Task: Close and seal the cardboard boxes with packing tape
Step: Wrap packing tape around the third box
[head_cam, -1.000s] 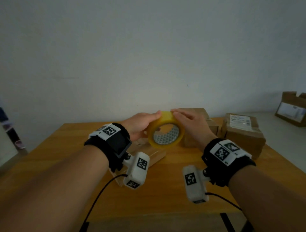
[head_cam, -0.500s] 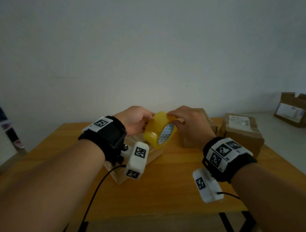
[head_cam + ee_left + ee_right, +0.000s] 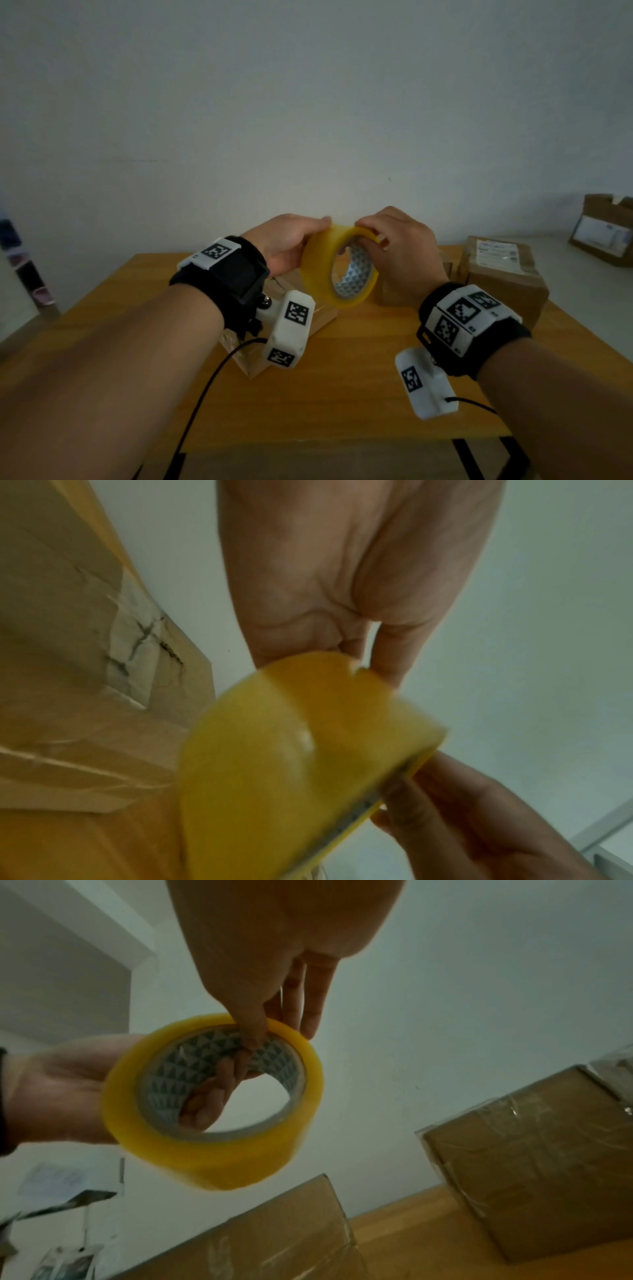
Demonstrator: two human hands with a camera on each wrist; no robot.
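A yellow roll of packing tape (image 3: 337,265) is held in the air above the wooden table (image 3: 342,377) between both hands. My left hand (image 3: 291,241) grips its left side, with fingers curled into the patterned core (image 3: 209,1096). My right hand (image 3: 394,246) pinches the top of the roll, thumb (image 3: 248,1026) inside the rim and fingers over the outside. The tape roll (image 3: 291,764) fills the left wrist view, blurred. A flat cardboard box (image 3: 308,308) lies on the table under the left hand, partly hidden. Two more cardboard boxes (image 3: 503,274) stand at the right, the nearer box (image 3: 394,294) behind my right hand.
A further box (image 3: 606,233) with a white label sits off the table at the far right on a pale surface. A black cable (image 3: 205,394) runs from the left wrist over the table's front edge. A plain wall stands close behind the table.
The roll has risen slightly and turned, so its open core faces me more than half a second ago. Both hands have kept hold and shifted their fingers around the rim.
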